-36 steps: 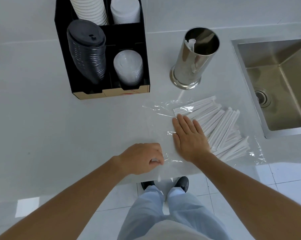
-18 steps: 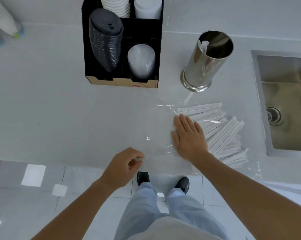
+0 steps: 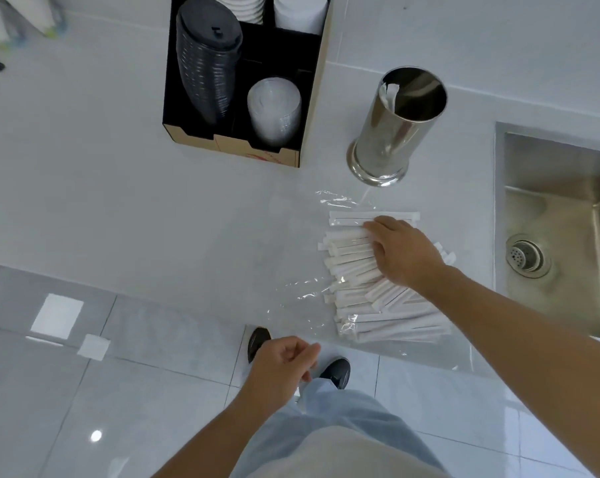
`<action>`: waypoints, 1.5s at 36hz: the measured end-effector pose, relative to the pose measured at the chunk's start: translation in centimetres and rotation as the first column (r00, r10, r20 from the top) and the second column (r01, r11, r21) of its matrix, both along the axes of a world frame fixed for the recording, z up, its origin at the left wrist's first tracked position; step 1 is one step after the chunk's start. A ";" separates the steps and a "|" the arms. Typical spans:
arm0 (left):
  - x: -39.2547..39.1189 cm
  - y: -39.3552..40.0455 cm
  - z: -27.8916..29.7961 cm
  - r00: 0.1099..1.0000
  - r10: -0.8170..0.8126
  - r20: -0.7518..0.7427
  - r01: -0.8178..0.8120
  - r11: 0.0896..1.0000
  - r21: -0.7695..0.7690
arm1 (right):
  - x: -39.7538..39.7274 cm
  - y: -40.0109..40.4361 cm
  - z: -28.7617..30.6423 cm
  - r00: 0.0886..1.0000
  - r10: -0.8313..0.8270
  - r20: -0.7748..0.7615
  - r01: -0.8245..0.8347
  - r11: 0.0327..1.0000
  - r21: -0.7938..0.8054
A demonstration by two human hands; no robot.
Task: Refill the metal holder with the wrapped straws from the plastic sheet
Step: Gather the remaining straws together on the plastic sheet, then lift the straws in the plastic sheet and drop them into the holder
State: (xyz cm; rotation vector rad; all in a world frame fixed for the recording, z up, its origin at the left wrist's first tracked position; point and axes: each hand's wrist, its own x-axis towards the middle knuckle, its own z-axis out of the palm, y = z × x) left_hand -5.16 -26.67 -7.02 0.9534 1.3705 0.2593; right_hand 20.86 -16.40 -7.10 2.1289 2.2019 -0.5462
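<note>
A shiny metal holder point(image 3: 393, 132) stands upright on the white counter, with one wrapped straw point(image 3: 390, 93) leaning inside its rim. Below it a pile of white wrapped straws point(image 3: 353, 267) lies on a clear plastic sheet point(image 3: 302, 301) near the counter's front edge. My right hand point(image 3: 403, 251) rests palm down on top of the pile, fingers spread over the upper straws. My left hand point(image 3: 283, 369) hangs off the counter's edge over the floor, fingers loosely curled; whether it still pinches the sheet's corner I cannot make out.
A black cardboard organizer point(image 3: 243, 81) with stacked black lids and clear lids stands left of the holder. A steel sink point(image 3: 560, 232) with a drain is sunk into the counter at the right. The tiled floor and my shoes lie below.
My right hand moved from the sheet's left part onto the straw pile. My left hand drew back off the counter's edge. The view shifted left and down.
</note>
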 end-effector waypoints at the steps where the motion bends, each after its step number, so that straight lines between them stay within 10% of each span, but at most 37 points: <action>1: 0.7 -0.3 0.0 1.000 0.002 0.002 -0.002 0.999 -0.048 | 0.6 0.1 0.1 1.000 -0.002 0.010 0.002 1.000 0.001; 19: 8.9 -3.0 0.3 0.875 0.484 0.025 -0.424 0.790 -0.443 | 4.5 7.2 0.0 0.999 0.022 0.038 -0.019 0.996 -0.086; 54: 11.8 -2.2 -0.1 0.755 0.596 0.272 -0.479 0.785 -0.393 | 3.9 2.6 6.3 0.996 0.066 -0.051 -0.065 0.998 0.014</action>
